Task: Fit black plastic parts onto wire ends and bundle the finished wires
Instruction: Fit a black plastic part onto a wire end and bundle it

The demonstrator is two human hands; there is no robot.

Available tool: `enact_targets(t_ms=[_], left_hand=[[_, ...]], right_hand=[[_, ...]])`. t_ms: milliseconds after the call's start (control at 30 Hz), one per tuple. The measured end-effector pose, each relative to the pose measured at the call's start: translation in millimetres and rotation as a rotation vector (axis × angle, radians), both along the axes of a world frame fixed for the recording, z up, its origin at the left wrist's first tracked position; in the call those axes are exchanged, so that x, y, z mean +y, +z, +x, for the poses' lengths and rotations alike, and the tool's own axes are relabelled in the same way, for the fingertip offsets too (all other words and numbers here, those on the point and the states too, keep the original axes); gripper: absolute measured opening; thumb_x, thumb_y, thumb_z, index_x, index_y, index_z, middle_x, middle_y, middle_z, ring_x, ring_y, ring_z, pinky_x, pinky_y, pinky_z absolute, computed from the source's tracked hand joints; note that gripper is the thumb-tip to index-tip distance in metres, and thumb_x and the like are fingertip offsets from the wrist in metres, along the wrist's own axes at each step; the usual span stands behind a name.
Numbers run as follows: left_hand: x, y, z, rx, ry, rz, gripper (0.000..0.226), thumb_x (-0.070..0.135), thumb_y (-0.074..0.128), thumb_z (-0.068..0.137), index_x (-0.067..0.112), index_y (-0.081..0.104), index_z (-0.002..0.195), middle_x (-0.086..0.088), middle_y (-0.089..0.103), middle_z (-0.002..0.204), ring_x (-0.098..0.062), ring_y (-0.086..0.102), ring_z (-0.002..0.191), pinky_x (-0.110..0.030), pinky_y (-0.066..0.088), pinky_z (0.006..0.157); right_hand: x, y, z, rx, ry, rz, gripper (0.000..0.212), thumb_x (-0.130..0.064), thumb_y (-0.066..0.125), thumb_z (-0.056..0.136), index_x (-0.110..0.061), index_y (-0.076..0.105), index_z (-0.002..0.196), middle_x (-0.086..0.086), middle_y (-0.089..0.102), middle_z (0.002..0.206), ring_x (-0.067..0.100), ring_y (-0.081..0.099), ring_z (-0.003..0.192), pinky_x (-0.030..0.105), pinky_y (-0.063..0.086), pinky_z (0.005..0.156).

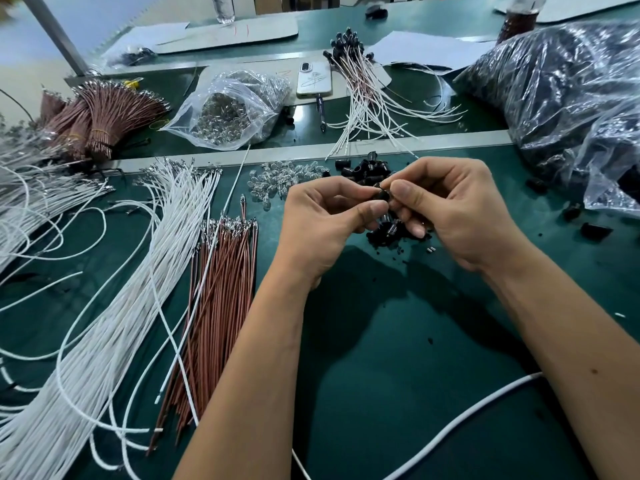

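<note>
My left hand (322,223) and my right hand (450,209) meet above the green mat, and both pinch one small black plastic part (383,195) between thumb and fingertips. Several more black parts (367,169) lie in a loose pile just behind and under my hands. A small heap of clear bulbs (280,178) sits left of that pile. Loose brown wires (221,292) and long white wires (138,271) lie fanned out at my left. Finished wires with black caps (360,84) lie further back.
A large clear bag of black parts (561,98) fills the right side. A bag of clear bulbs (228,109), a phone (314,79) and tied brown wire bundles (100,119) sit behind the grey strip. A white cable (450,427) crosses the near mat.
</note>
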State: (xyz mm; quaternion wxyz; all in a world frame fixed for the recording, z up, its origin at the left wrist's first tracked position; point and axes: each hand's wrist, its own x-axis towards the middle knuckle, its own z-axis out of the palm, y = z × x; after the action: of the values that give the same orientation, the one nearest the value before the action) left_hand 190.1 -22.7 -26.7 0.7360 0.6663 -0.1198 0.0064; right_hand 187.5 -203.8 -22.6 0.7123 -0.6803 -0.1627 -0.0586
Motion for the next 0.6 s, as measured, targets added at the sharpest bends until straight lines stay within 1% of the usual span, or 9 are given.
enact_targets(t_ms=[133,300,367,500,600], left_hand=[[1.7,-1.1,1.2,-0.031,-0.007,0.013,0.013,-0.006,0.082,0.075,0.001,0.074,0.083,-0.008,0.073,0.069,-0.015,0.065,0.057,-0.023,0.053,0.060],[2.3,0.4,1.9,0.003,-0.017,0.025,0.011,-0.003,0.081,0.078,0.002,0.076,0.087,-0.009,0.073,0.070,-0.016,0.064,0.057,-0.028,0.054,0.062],[2.2,0.3,1.2,0.006,-0.017,0.035,0.012,-0.004,0.081,0.077,0.000,0.075,0.087,-0.010,0.073,0.070,-0.015,0.064,0.056,-0.026,0.054,0.061],[1.7,-1.1,1.3,-0.052,0.018,0.057,0.015,-0.009,0.081,0.075,-0.010,0.073,0.088,-0.011,0.073,0.069,-0.013,0.063,0.055,-0.020,0.050,0.057],[1.1,-0.1,0.5,-0.049,0.023,0.035,0.012,-0.007,0.081,0.076,-0.005,0.074,0.086,-0.018,0.073,0.071,-0.016,0.064,0.055,-0.025,0.053,0.058]], right_hand=[[-1.5,-0.1,0.5,0.033,0.014,-0.028,0.008,0.001,0.067,0.095,-0.003,0.073,0.091,0.004,0.067,0.065,0.012,0.056,0.052,0.019,0.044,0.043],[-7.2,3.3,1.3,0.027,0.038,-0.071,0.006,-0.001,0.067,0.095,0.000,0.073,0.093,0.006,0.067,0.067,0.014,0.055,0.053,0.020,0.042,0.042],[-6.8,1.8,1.2,0.017,0.031,-0.099,0.006,0.001,0.067,0.095,0.001,0.073,0.093,0.005,0.067,0.066,0.014,0.054,0.051,0.021,0.042,0.041],[1.3,-3.1,0.0,0.003,-0.017,-0.102,0.005,0.002,0.069,0.095,0.002,0.072,0.091,0.006,0.067,0.064,0.013,0.055,0.049,0.020,0.042,0.040],[1.6,-2.8,0.0,0.002,-0.017,-0.048,0.006,0.000,0.069,0.095,-0.002,0.073,0.091,0.003,0.068,0.065,0.011,0.056,0.050,0.019,0.043,0.041]])
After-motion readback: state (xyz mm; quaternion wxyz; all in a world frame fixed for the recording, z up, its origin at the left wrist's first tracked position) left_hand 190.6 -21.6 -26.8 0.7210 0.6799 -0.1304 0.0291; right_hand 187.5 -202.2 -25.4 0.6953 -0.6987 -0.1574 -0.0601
